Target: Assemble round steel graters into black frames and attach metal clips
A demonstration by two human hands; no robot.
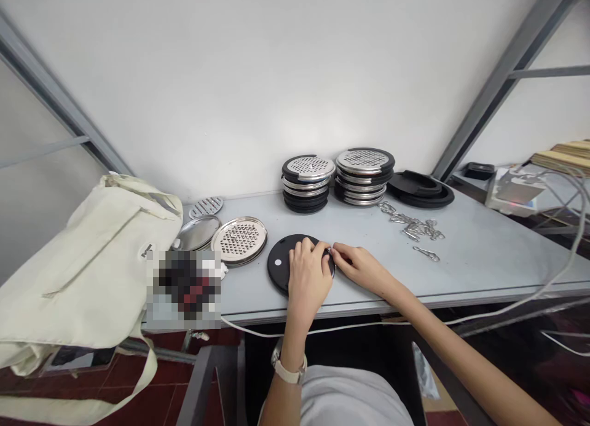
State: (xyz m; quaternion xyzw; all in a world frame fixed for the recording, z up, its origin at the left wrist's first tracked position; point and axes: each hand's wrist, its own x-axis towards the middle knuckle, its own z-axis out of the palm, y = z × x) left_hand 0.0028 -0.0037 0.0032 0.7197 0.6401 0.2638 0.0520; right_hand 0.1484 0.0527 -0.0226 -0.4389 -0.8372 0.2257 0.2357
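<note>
On the counter [474, 248], the black disc [278, 276] lies flat. The left hand [310, 269] bends over it; whether it grips, I can't tell. The right hand [356, 263] pinches closed at its right edge, any hold hidden.

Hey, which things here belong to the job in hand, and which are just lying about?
Likely the job's:
- black disc under the left hand
- perforated metal plate
- disc stacks
- metal clips

Probably just lying about:
- cream bag
- white cable
</note>
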